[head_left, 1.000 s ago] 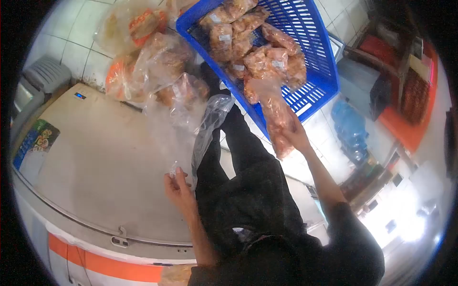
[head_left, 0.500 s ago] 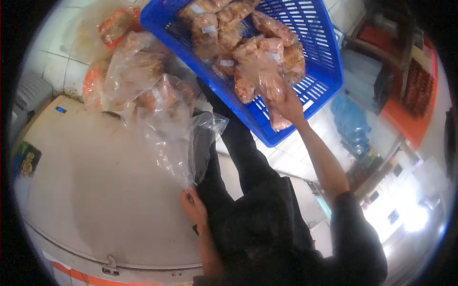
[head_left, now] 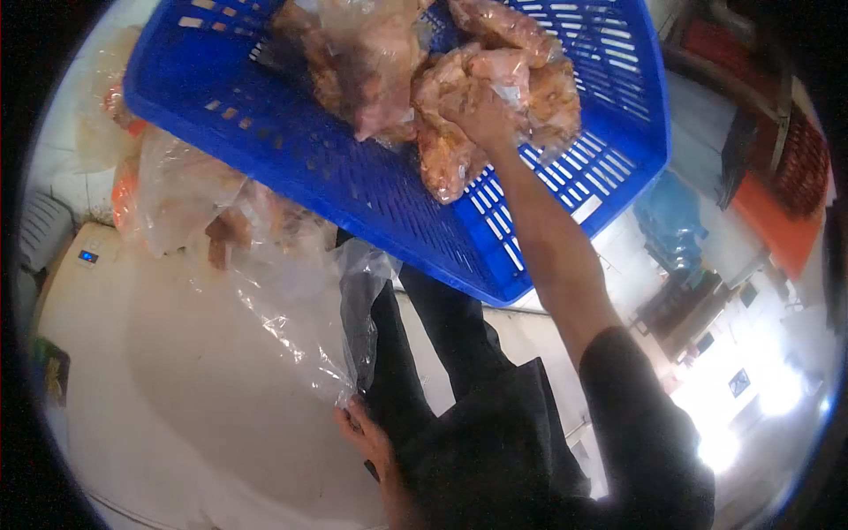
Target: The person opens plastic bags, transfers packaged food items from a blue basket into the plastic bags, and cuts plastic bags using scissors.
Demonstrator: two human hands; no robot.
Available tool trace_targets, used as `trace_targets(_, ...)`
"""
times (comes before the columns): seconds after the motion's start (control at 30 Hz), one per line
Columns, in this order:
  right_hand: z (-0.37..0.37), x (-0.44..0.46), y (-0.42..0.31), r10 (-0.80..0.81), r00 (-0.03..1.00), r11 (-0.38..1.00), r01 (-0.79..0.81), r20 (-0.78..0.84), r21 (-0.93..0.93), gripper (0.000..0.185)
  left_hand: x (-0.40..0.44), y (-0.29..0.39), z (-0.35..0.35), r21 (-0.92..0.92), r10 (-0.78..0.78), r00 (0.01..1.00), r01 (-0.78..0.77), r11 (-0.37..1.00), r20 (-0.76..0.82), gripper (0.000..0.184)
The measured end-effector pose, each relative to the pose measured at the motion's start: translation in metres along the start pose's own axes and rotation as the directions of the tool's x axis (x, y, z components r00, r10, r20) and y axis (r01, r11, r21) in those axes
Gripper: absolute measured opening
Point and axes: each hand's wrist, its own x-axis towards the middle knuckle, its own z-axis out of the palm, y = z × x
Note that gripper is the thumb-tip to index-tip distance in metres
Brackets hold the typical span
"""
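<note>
My left hand (head_left: 364, 430) is closed on the gathered edge of a large clear plastic bag (head_left: 291, 309). That bag stretches up and left over a freezer lid, with meat pieces (head_left: 231, 234) showing at its far end. Inside a blue slatted basket (head_left: 309, 190), my right hand (head_left: 486, 119) grips a clear-wrapped pack of meat (head_left: 446, 163); its far fingers are partly hidden. Other wrapped meat packs lie around it, among them a blurred pinkish pack (head_left: 380, 84) to the left and a brownish pack (head_left: 555, 97) to the right.
The pale freezer lid (head_left: 203, 389) spreads along the left, with a small display at its upper corner. Another orange-marked bag (head_left: 125, 194) lies beyond it. Right of the basket are blue plastic bottles (head_left: 671, 225) and an orange crate (head_left: 777, 221).
The basket appears larger and further left in view. My right hand has shifted up and left; a pinkish pack at the basket's near corner is gone from there. My left hand keeps the bag.
</note>
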Motion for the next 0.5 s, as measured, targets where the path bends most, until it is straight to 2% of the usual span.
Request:
trace_targets(0.07, 0.035, 0.013, 0.015, 0.051, 0.999, 0.945, -0.052, -0.014, -0.323, 0.111, 0.002, -0.018, -0.005, 0.062, 0.015, 0.999, -0.012, 0.998, -0.037, 0.034)
trace_targets(0.1, 0.04, 0.02, 0.017, 0.055, 0.998, 0.953, -0.049, 0.011, -0.3, 0.114, 0.001, -0.024, -0.008, 0.098, 0.02, 0.998, -0.014, 0.995, -0.056, 0.035)
trace_targets(0.2, 0.032, 0.038, 0.035, 0.057, 0.992, 0.975, -0.03, 0.117, -0.221, 0.122, -0.006, -0.011, -0.013, 0.292, -0.009, 0.999, 0.0, 0.956, 0.031, 0.045)
trace_targets(0.27, 0.023, 0.06, 0.045, -0.013, 0.978, 0.991, 0.041, 0.207, -0.128, 0.126, -0.008, -0.016, -0.011, 0.232, 0.006, 1.0, -0.005, 0.973, -0.001, 0.037)
trace_targets(0.37, 0.036, 0.055, 0.06, -0.317, 0.948, 0.92, 0.31, -0.008, 0.24, 0.127, -0.003, -0.012, -0.002, 0.066, 0.011, 1.0, -0.01, 0.998, -0.018, 0.033)
trace_targets(0.4, 0.034, 0.047, 0.053, -0.167, 0.98, 0.98, 0.152, 0.111, 0.126, 0.126, -0.003, -0.008, 0.0, 0.008, 0.005, 1.0, -0.005, 1.0, -0.02, 0.033)
trace_targets(0.5, 0.044, 0.042, 0.041, -0.255, 0.96, 0.961, 0.264, 0.115, -0.08, 0.113, -0.004, 0.007, -0.005, 0.281, 0.176, 0.984, -0.18, 0.943, 0.037, 0.031)
